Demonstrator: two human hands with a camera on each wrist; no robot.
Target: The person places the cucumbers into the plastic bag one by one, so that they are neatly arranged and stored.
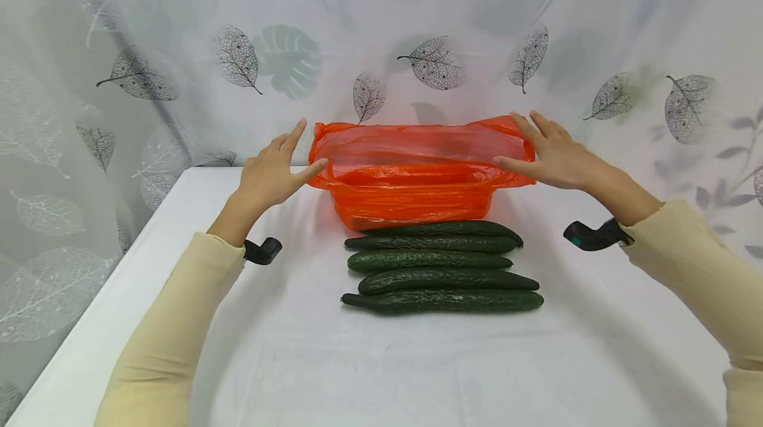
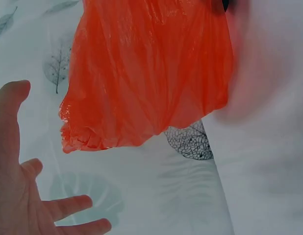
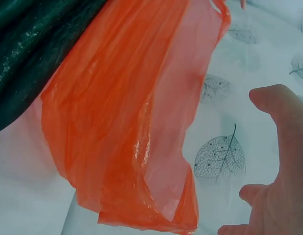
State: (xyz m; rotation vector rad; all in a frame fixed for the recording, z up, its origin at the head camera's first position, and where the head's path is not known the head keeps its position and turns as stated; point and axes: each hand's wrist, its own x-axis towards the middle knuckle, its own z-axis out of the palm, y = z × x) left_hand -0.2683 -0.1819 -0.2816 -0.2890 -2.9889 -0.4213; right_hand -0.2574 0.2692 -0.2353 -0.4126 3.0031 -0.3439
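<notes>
Cream cloth makes up the left sleeve, with a black wrist device below its cuff; the left hand is spread wide and has hold of nothing, its thumb over the bag's end in the head view but apart from the plastic in the left wrist view; in the middle, the orange bag stands at the back of the white table, its mouth held wide by nothing but its own folded rim; just in front lie five dark green cucumbers, side by side, stems and tips pointing left and right; the right hand is likewise wide open, grasping nothing, near the bag's other end; judged from how things lie, spreading the bag looks done; what seems left concerns the five cucumbers, all outside it and in neither of the hands; whether anything sits deep inside the bag, I cannot tell.
</notes>
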